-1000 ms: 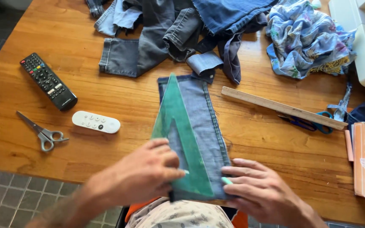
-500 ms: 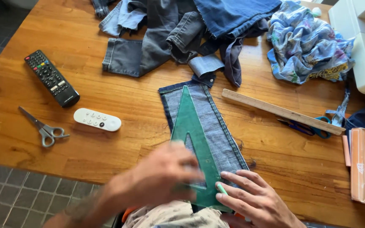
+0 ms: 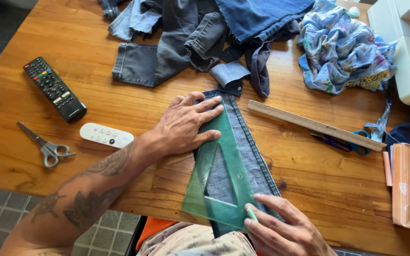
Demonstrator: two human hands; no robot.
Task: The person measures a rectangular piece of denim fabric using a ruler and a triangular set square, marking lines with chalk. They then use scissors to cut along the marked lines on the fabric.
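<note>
Now the left hand (image 3: 188, 124) has slid up, fingers spread flat on the green triangle (image 3: 221, 178) atop the denim strip (image 3: 257, 159); the right hand (image 3: 281, 230) pinches chalk (image 3: 252, 214) at its lower edge.

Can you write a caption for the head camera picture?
Left hand pins green set square on denim strip; right hand marks.

Bare wood lies open between the white oval remote (image 3: 106, 135) and the green transparent plastic triangle (image 3: 219, 175). A long wooden ruler (image 3: 315, 125) bars the right.
</note>
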